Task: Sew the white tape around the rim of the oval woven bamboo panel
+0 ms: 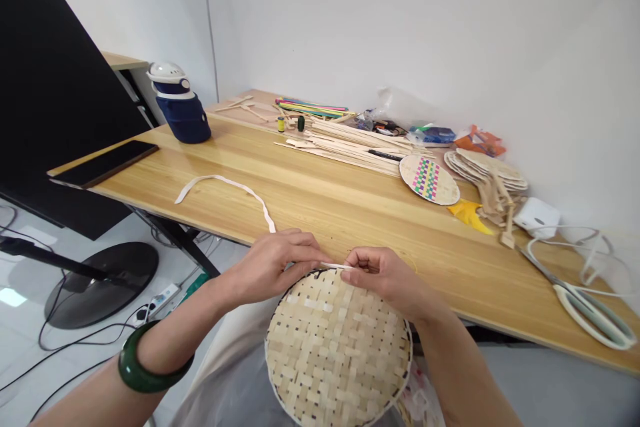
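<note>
A round woven bamboo fan [340, 347] rests over my lap, its top edge against the table's front edge. White fabric tape [245, 188] lies in a curve on the table and runs under my left hand to the fan's rim. My left hand [283, 260] pinches the tape at the top of the rim, wearing a green bangle on that arm. Close beside it, my right hand [377, 277] has thumb and fingers closed on the tape and rim. Whether a needle sits between the fingertips is too small to tell.
Large scissors [583, 303] lie at the table's right, near stacked woven discs [487, 170] and a patterned round fan [429, 180]. Bamboo strips [350, 147] and thread spools [301, 123] are at the back. A bottle [180, 103] and a phone [105, 163] are left.
</note>
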`<move>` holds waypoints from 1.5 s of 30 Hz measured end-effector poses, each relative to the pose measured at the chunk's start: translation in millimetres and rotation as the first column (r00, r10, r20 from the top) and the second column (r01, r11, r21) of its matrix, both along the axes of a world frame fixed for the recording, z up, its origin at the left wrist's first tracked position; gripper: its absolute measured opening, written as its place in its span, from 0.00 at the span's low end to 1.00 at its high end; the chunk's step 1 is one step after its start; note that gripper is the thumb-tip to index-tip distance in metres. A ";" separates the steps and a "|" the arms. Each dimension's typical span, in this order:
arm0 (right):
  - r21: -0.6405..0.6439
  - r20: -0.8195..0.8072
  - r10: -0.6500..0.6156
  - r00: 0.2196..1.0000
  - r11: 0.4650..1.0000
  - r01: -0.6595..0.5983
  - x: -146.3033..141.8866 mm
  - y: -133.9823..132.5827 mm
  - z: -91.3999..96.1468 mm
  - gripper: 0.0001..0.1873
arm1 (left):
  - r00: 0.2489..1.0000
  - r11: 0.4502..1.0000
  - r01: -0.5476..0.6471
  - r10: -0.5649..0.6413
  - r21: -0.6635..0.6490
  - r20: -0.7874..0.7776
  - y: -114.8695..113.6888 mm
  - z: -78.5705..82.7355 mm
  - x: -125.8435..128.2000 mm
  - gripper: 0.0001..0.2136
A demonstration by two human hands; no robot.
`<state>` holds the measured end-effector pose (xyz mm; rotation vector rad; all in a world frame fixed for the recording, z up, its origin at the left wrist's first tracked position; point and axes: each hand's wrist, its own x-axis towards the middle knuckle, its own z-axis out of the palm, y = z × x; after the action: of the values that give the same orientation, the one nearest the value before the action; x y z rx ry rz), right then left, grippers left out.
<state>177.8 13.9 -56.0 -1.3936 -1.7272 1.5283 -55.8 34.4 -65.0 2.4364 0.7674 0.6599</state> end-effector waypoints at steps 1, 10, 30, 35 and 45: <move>0.001 0.005 0.000 1.000 1.000 0.000 0.0 0.0 0.3 0.14 | 1.000 1.000 0.007 -0.007 0.018 -0.009 0.5 -0.3 -0.1 0.13; -0.021 -0.009 -0.012 1.000 1.000 0.011 -0.6 -0.5 -1.0 0.13 | 0.993 0.973 -0.006 0.033 0.231 -0.112 -2.1 -5.9 -2.7 0.15; 0.000 -0.066 -0.037 0.997 0.999 0.037 -2.7 0.6 -13.0 0.10 | 0.976 0.766 -0.038 0.167 0.642 -0.141 -23.0 -22.2 -1.3 0.13; 0.002 -0.049 -0.042 0.998 0.999 0.042 -1.6 0.6 -13.4 0.10 | 0.968 0.776 -0.023 0.175 0.630 -0.179 -27.9 -29.0 1.3 0.15; 0.007 -0.075 -0.023 0.997 1.000 0.024 0.2 1.7 -11.8 0.11 | 0.828 0.886 -0.463 0.439 -0.016 0.349 -36.9 -33.6 30.8 0.07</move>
<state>177.9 15.6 -67.7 -1.3311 -1.6644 1.5397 -25.0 -2.5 -98.6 2.1107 1.1993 1.2745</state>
